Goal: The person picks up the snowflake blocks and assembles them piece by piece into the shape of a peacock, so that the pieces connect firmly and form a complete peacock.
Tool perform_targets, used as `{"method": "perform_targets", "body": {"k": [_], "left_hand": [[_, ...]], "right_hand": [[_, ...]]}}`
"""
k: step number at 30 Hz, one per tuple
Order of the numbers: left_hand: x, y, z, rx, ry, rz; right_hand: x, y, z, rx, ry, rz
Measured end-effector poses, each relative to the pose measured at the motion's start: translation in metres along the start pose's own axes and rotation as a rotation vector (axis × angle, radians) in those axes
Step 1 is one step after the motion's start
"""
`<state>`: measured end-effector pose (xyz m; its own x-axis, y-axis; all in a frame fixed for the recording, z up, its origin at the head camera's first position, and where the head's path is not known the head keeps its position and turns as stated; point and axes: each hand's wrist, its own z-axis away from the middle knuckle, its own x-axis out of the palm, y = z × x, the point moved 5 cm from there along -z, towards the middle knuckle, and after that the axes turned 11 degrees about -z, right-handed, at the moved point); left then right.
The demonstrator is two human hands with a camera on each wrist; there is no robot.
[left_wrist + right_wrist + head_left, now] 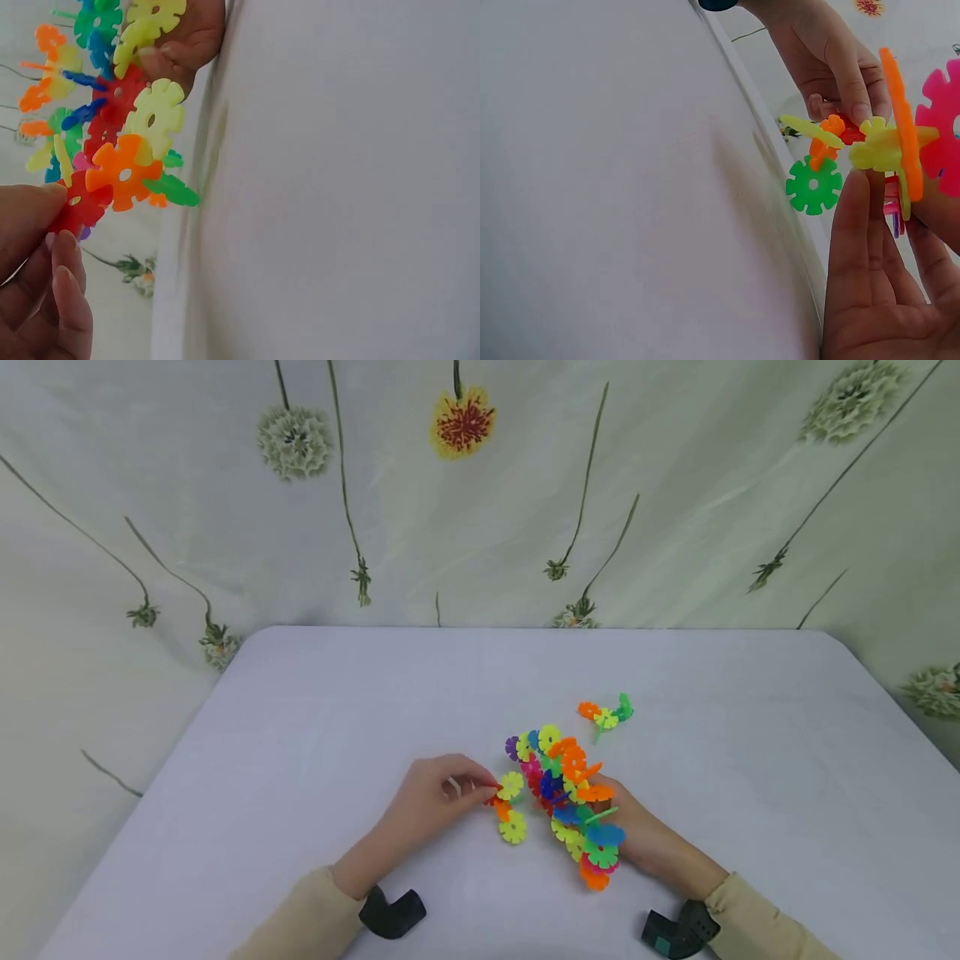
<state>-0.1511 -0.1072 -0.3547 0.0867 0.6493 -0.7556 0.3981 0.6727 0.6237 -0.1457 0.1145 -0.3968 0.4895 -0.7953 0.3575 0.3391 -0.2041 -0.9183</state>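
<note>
In the head view my left hand [431, 793] pinches the edge of a small cluster of notched plastic discs [511, 786], red, orange, yellow and green. Up close in the left wrist view, thumb and fingertips grip its red disc [88, 204]. My right hand [643, 828] holds a larger, multicoloured chain of interlocked discs [575, 763] from its right side, partly hidden behind it. In the right wrist view the fingers of that hand support the chain from below, near a yellow disc [877, 154]. The small cluster is close beside the chain; whether they touch I cannot tell.
A separate little group of joined discs [606, 718], orange, yellow and green, lies farther back on the white table [360, 693]. Behind the table hangs a flower-patterned cloth [480, 527]. Black devices [392, 913] sit at both wrists.
</note>
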Motion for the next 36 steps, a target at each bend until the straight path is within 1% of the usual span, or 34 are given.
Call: {"method": "perform_targets", "body": {"k": [3, 6, 9, 11, 15, 21, 27, 32, 34, 36], "left_hand": [[0.002, 0.009, 0.002, 0.058, 0.03, -0.004], [0.004, 0.018, 0.004, 0.127, 0.056, -0.03], [0.005, 0.026, 0.006, 0.171, 0.076, -0.068], [0.005, 0.029, 0.007, 0.186, 0.085, -0.092], [0.005, 0.033, 0.009, 0.193, 0.098, -0.127], [0.005, 0.036, 0.01, 0.214, 0.108, -0.161], [0.007, 0.037, 0.01, 0.226, 0.117, -0.148], [0.008, 0.041, 0.01, 0.255, 0.135, -0.169], [0.008, 0.04, 0.01, 0.242, 0.148, -0.164], [0.008, 0.037, 0.009, 0.213, 0.161, -0.142]], "right_hand": [[-0.003, 0.002, -0.001, 0.026, 0.063, 0.021], [-0.004, 0.003, -0.004, 0.023, 0.107, 0.039], [-0.003, 0.003, -0.007, -0.009, 0.122, 0.061], [-0.002, 0.002, -0.008, -0.038, 0.123, 0.078], [0.003, 0.002, -0.009, -0.085, 0.122, 0.111], [0.008, 0.002, -0.008, -0.134, 0.093, 0.174], [0.009, 0.003, -0.008, -0.126, 0.067, 0.188], [0.01, 0.002, -0.008, -0.124, 0.062, 0.203], [0.01, 0.002, -0.009, -0.118, 0.071, 0.195], [0.01, 0.002, -0.009, -0.097, 0.081, 0.166]]}}
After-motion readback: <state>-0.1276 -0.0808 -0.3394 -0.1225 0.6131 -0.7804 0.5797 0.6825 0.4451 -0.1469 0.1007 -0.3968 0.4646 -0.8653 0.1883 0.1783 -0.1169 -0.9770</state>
